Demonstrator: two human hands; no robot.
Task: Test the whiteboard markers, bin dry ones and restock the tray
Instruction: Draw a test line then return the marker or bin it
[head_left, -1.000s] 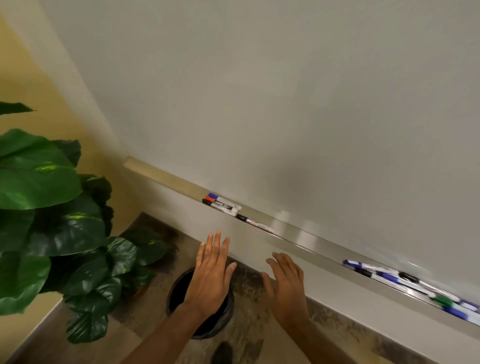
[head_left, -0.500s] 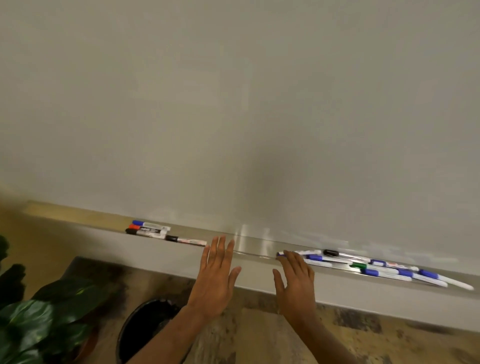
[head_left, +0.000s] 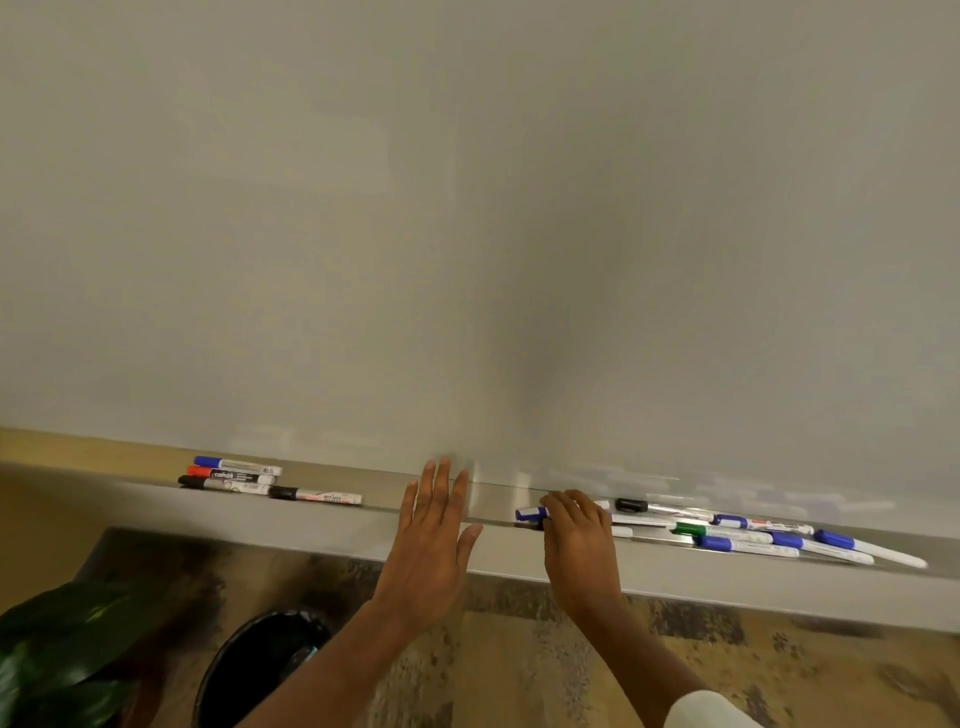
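Note:
A blank whiteboard (head_left: 467, 208) fills the upper view, with a metal marker tray (head_left: 493, 496) along its bottom edge. A few markers (head_left: 234, 475) with blue, red and black caps lie at the tray's left. Several markers (head_left: 737, 532), mostly blue-capped plus one green and one black, are piled at the right. My right hand (head_left: 579, 545) rests on the left end of that pile, fingers curled over a blue-capped marker (head_left: 530, 514) that still lies on the tray. My left hand (head_left: 431, 540) is flat with spread fingers, its fingertips over the bare middle of the tray.
A black round bin (head_left: 260, 660) stands on the mottled floor below my left forearm. A large-leafed green plant (head_left: 57, 639) sits at the bottom left, next to the bin. A grey ledge runs under the tray.
My view swung right, from the plant toward the board. Both hands moved up to the tray. My right hand went from flat and open to curled over the right pile's nearest marker.

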